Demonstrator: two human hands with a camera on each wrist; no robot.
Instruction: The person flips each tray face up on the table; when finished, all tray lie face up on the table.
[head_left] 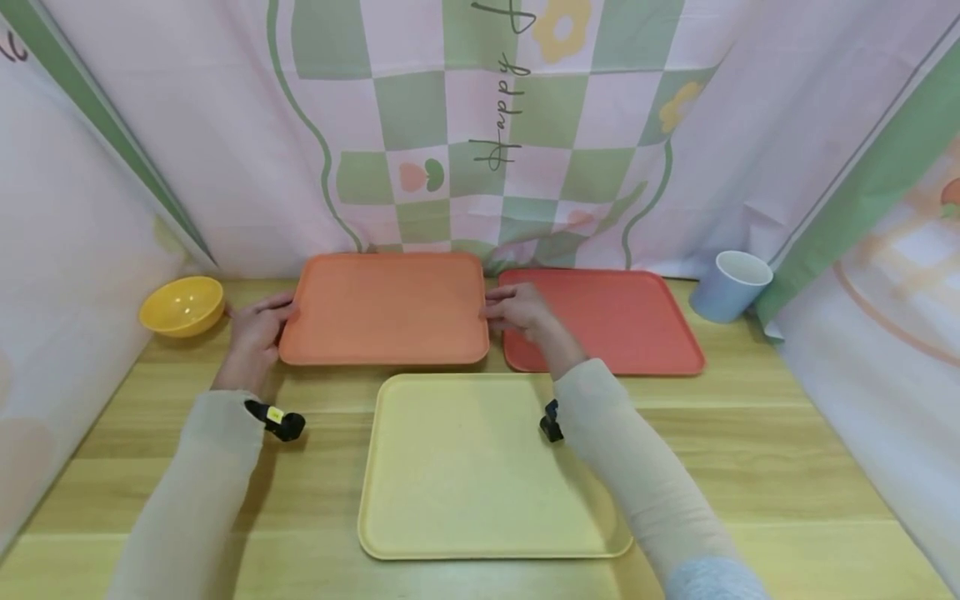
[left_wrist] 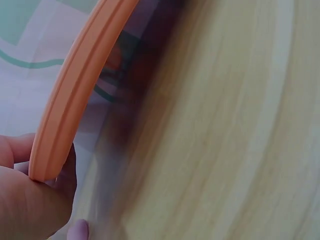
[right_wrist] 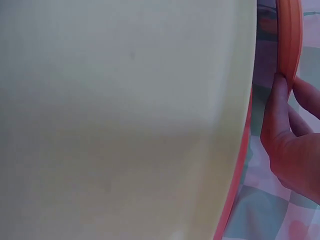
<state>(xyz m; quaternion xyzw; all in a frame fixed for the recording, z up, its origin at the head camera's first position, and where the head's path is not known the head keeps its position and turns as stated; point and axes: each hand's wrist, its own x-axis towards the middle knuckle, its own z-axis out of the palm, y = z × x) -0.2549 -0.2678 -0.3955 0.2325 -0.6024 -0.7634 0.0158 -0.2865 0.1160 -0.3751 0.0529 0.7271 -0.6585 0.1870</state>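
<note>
Both hands hold an orange tray (head_left: 390,308) by its two short sides, at the back left of the table. My left hand (head_left: 257,333) grips the tray's left edge; in the left wrist view the rim (left_wrist: 75,95) sits between thumb and fingers, raised off the wood. On the opposite edge, my right hand (head_left: 522,308) pinches the rim, and the right wrist view shows its fingers (right_wrist: 277,110) on both faces of it. A yellow tray (head_left: 480,467) lies flat in front. To the right, a red tray (head_left: 607,325) lies partly behind the right hand and forearm.
A yellow bowl (head_left: 182,307) stands at the back left, close beside the left hand. At the back right is a light blue cup (head_left: 731,286). A patterned curtain (head_left: 510,117) hangs behind the wooden table (head_left: 757,467), with cloth walls on both sides.
</note>
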